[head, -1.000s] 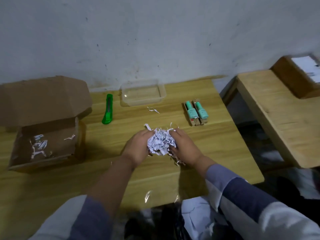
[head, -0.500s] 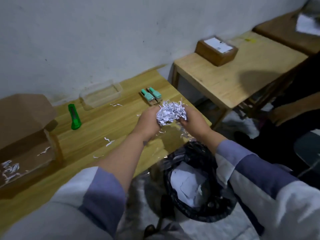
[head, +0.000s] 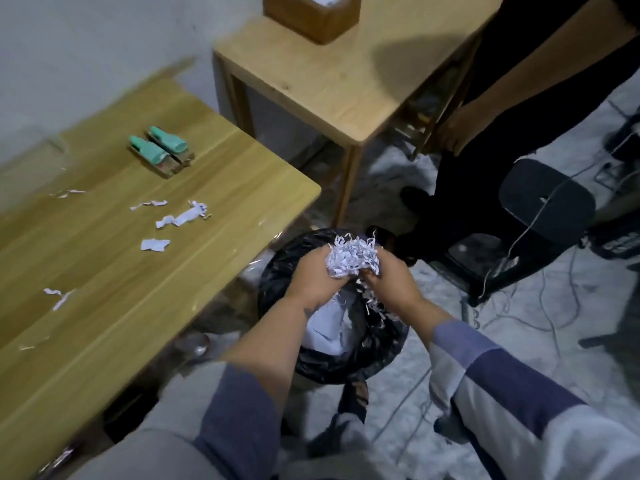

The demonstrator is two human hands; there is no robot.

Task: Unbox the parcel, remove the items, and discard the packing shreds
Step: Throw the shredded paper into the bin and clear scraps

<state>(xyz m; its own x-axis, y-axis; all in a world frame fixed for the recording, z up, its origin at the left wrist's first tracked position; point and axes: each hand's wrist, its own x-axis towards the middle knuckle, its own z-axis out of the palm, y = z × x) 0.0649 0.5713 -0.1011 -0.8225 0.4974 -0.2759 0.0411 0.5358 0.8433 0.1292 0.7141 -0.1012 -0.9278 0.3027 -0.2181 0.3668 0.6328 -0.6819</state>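
Head view. Both hands are cupping a wad of white packing shreds (head: 351,259) above a bin lined with a black bag (head: 277,271). The left hand (head: 313,284) is curling around the wad's left side; the right hand (head: 393,284) is pressing against its right side, fingers folded in. A few strands are hanging beneath the wad, just over crumpled white paper (head: 329,329) lying inside the bin.

The bin is standing on the floor just beside the corner of the wooden table (head: 145,306). Loose shred scraps (head: 181,216) are lying scattered across the tabletop, well apart from the hands. Farther back on the table, two items with green caps (head: 159,150) are lying side by side, touching each other. Their labels are too blurred to read.

A second, smaller wooden table (head: 346,81) is standing behind the first, bearing a brown box (head: 311,19) at the frame's upper edge. A white label is showing on top of the box, cut off by the frame, with no legible writing.

Another person in dark clothing (head: 519,98) is standing at right, beside a black stool (head: 545,202). Cables (head: 540,303) are trailing over the pale floor. No brand or text can be made out anywhere.
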